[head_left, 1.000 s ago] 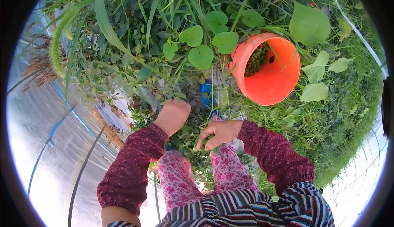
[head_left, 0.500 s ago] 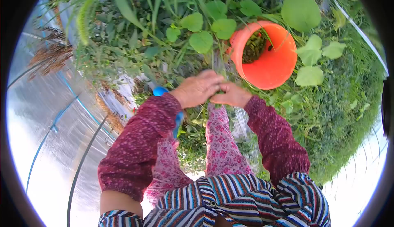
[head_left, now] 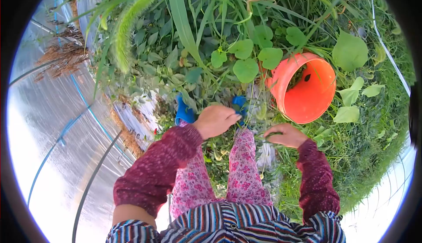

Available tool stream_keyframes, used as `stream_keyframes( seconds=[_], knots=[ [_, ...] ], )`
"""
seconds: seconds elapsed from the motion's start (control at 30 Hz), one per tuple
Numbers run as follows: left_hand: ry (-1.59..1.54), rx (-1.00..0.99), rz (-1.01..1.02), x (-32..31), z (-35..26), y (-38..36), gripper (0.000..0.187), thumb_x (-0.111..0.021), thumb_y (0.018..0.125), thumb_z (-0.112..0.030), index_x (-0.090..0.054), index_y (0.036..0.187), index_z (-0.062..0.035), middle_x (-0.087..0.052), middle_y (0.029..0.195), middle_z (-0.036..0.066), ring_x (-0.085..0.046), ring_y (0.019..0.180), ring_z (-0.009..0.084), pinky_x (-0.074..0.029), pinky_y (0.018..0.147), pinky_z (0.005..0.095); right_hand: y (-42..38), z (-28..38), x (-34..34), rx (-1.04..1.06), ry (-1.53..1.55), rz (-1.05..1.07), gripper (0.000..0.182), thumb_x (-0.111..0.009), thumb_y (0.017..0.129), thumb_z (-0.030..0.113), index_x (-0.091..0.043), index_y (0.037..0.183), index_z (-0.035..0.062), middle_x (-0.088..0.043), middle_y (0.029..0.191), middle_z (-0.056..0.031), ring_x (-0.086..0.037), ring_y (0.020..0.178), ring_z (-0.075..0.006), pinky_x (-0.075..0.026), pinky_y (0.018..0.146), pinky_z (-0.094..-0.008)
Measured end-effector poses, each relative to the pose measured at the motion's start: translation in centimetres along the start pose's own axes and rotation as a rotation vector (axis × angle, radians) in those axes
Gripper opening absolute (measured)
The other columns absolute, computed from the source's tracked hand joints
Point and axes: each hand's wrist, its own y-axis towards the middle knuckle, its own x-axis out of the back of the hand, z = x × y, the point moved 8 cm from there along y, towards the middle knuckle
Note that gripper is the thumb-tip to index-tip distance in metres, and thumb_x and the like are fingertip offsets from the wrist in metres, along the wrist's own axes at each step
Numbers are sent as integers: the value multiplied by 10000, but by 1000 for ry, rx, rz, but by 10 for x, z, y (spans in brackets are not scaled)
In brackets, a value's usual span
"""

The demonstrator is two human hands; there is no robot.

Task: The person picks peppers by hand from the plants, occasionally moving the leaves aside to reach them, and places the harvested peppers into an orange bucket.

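Observation:
My left hand [head_left: 217, 121] is closed above the low plants, its fingers bent and pressed together near a thin stem; what they hold is hidden. To its right, my right hand [head_left: 286, 135] is curled, thumb and fingers around a small dark green thing too blurred to name. Just above my right hand lies an orange-red bucket [head_left: 311, 91], tilted with its mouth towards me. Small green pieces [head_left: 296, 78] show deep inside it. A gap separates my two hands.
My blue shoes [head_left: 184, 111] stand among leafy plants. Broad round leaves [head_left: 246, 70] and tall grass surround the bucket, and a bristly seed head [head_left: 127, 34] hangs close at upper left. Plastic sheeting [head_left: 52, 124] with blue cords [head_left: 83, 93] runs along the left, a white line [head_left: 389, 52] along the right.
My hands were together and have moved apart, my right hand going right and downward. The view has shifted, so the bucket appears lower and farther right. Both blue shoes now show more.

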Motion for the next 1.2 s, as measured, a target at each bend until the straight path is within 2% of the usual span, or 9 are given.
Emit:
stream_keyframes(
  seconds=[0.13, 0.3, 0.4, 0.5, 0.7, 0.77, 0.93, 1.13, 1.2],
  knots=[
    [-63, -228, -219, 30, -1, -21, 234, -556, 845, -217, -545, 1006, -48, -570, 898, 152, -586, 790, 350, -470, 700, 450, -16, -78, 81, -142, 455, -663, 370, -674, 810, 144, -598, 1162, 62, -627, 1056, -63, -576, 837, -140, -486, 770, -309],
    [269, -35, -562, 132, 22, 42, 266, -603, 785, -121, -506, 994, 13, -558, 965, 190, -580, 879, 360, -486, 761, 426, -40, -110, 160, -15, -112, -1347, 470, -662, 815, 114, -514, 1255, 41, -597, 1138, -83, -573, 937, -111, -488, 774, -249],
    [450, 18, -550, 123, 72, 82, 491, -654, 766, -167, -466, 1189, -4, -540, 1086, 164, -567, 968, 357, -476, 813, 416, -32, -185, 180, -227, 75, -1320, 400, -632, 832, 98, -540, 1219, 51, -591, 1129, -53, -572, 930, -93, -490, 714, -232],
    [545, 182, 10, 66, 117, 87, 611, -642, 767, -113, -397, 1326, -83, -550, 1073, 158, -587, 941, 326, -482, 790, 424, -15, -86, 140, -53, 451, -1285, 322, -602, 846, 86, -568, 1165, 56, -594, 1123, -48, -576, 937, -89, -491, 714, -248],
    [534, -136, -201, 13, 160, 33, 693, -553, 746, 10, -325, 1388, -117, -587, 854, 147, -610, 708, 299, -498, 615, 389, 104, 64, 39, 493, 563, -723, 189, -549, 885, 85, -612, 1063, 83, -645, 906, -21, -615, 778, -130, -492, 650, -263],
    [608, -163, -188, 9, 142, 11, 718, -550, 741, -4, -294, 1405, -99, -594, 830, 143, -609, 663, 287, -500, 582, 374, 125, 131, 17, 420, -1, -681, 175, -529, 886, 96, -620, 1012, 16, -646, 966, -44, -618, 840, -143, -490, 750, -277],
    [586, -117, -23, -27, 139, -12, 633, -554, 751, -66, -370, 1354, -10, -607, 785, 100, -617, 618, 232, -493, 525, 356, 181, 160, 32, 410, -338, -749, 243, -569, 835, 150, -622, 1063, 83, -636, 1061, -122, -617, 954, -260, -483, 835, -355],
    [632, -68, 49, -49, 139, -6, 685, -552, 745, -52, -316, 1386, -5, -598, 799, 108, -609, 668, 238, -495, 542, 326, 201, 77, -12, 34, -749, -321, 415, -594, 804, 288, -559, 1190, 140, -577, 1154, -137, -578, 1002, -323, -449, 870, -433],
    [674, -69, 39, -56, 146, -6, 679, -553, 751, -56, -318, 1386, -8, -598, 809, 107, -615, 689, 241, -502, 576, 328, 190, 62, -26, -12, -747, -280, 376, -536, 858, 273, -527, 1215, 156, -578, 1108, -108, -548, 1060, -279, -451, 880, -376]
  ],
)
